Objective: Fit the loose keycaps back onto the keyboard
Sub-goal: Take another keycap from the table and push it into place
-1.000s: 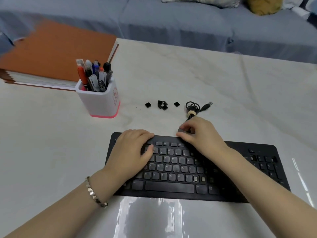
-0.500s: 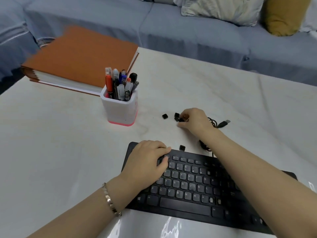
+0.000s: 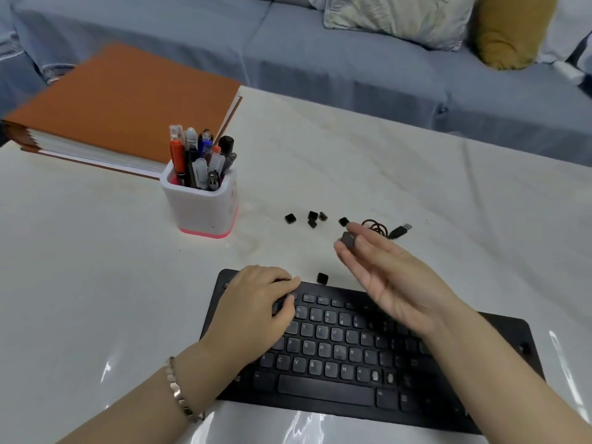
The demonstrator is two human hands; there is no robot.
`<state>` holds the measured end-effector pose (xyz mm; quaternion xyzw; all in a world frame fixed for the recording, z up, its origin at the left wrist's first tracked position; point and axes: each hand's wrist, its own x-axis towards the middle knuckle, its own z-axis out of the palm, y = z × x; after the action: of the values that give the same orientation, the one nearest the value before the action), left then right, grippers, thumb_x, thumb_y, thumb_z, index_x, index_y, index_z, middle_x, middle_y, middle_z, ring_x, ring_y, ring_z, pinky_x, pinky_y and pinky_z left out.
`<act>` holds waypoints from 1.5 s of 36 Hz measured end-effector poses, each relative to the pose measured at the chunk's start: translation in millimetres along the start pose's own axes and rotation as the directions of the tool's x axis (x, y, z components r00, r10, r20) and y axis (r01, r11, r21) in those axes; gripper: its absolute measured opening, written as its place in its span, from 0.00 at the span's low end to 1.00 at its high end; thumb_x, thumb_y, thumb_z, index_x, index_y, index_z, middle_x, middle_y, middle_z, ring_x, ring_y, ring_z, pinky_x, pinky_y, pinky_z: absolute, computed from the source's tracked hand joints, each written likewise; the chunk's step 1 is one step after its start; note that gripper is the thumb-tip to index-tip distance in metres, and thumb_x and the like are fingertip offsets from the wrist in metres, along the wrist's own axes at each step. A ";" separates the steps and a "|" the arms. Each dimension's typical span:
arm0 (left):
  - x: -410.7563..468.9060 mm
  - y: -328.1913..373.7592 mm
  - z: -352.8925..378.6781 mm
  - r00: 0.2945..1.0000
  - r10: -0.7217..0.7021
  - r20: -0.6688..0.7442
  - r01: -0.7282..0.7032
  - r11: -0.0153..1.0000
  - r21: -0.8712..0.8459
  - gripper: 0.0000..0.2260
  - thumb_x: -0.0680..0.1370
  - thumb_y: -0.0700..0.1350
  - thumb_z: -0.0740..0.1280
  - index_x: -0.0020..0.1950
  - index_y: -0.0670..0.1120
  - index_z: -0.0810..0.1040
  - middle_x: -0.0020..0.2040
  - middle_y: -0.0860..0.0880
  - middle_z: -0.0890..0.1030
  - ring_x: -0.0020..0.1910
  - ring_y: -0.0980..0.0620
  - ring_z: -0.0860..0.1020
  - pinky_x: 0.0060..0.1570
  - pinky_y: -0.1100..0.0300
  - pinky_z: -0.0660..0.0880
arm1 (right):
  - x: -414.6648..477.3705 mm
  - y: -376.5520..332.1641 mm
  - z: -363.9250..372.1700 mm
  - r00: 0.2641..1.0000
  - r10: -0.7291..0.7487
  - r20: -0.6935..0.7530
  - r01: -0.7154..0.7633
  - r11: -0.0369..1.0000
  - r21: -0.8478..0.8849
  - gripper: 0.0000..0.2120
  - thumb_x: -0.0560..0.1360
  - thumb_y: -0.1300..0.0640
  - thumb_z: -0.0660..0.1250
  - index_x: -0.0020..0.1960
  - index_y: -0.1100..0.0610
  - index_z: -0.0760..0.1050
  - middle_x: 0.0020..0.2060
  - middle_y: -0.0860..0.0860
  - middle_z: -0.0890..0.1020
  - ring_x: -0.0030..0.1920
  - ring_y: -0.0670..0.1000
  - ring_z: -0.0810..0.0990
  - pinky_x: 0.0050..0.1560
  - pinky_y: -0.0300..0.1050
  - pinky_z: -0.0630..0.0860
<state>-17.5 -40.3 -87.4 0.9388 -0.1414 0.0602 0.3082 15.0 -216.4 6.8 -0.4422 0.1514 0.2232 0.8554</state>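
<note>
Keycap (image 3: 348,240) pinched in right hand (image 3: 392,282) fingers; legend seemingly unreadable.

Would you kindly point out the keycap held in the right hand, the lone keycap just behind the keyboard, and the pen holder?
held keycap (image 3: 348,240), head view, its dark top face.
lone keycap (image 3: 322,278), head view, its centre.
pen holder (image 3: 200,209), head view, its white front wall.

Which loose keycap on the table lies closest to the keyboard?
The lone keycap just beyond the keyboard's top edge; the other keycaps sit farther back in a cluster near the pen holder.
</note>
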 end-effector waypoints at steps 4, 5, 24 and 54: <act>0.2 0.1 0.2 1.000 0.003 0.004 -0.003 1.000 0.001 0.17 0.72 0.49 0.57 0.50 0.48 0.83 0.45 0.55 0.82 0.45 0.53 0.77 0.51 0.61 0.68 | -24.6 0.1 -4.0 0.999 -0.011 -0.041 0.012 1.000 0.016 0.14 0.50 0.66 0.69 0.36 0.61 0.83 0.33 0.56 0.84 0.37 0.50 0.85 0.32 0.33 0.78; 0.2 0.4 0.2 1.000 0.001 0.002 -0.001 1.000 0.000 0.17 0.72 0.49 0.57 0.51 0.48 0.82 0.46 0.55 0.82 0.45 0.53 0.77 0.52 0.61 0.68 | -28.8 0.0 -5.2 0.999 -0.028 -0.046 0.028 1.000 0.005 0.15 0.50 0.66 0.69 0.36 0.60 0.83 0.33 0.57 0.84 0.37 0.50 0.85 0.32 0.33 0.78; -1.1 17.0 5.5 0.997 -0.062 -0.042 0.066 0.992 0.106 0.18 0.71 0.50 0.56 0.47 0.44 0.82 0.43 0.50 0.82 0.43 0.49 0.77 0.52 0.61 0.67 | -60.0 9.0 -59.3 0.938 -0.294 -0.185 0.128 0.788 -0.602 0.11 0.55 0.60 0.78 0.36 0.54 0.81 0.28 0.45 0.83 0.32 0.40 0.80 0.35 0.29 0.75; 4.7 86.4 64.5 0.962 0.162 0.222 -0.218 0.942 0.256 0.24 0.75 0.54 0.54 0.64 0.43 0.73 0.64 0.45 0.75 0.64 0.44 0.71 0.66 0.50 0.58 | -93.7 -26.5 -213.7 0.785 -0.620 -0.016 0.082 0.129 -0.988 0.13 0.66 0.66 0.72 0.46 0.51 0.78 0.38 0.41 0.79 0.40 0.34 0.77 0.44 0.22 0.69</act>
<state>-37.5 -146.3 -89.7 0.9559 -0.2516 0.0156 0.1505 -64.6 -429.2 -52.5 -0.9282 0.0516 -0.0525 0.3648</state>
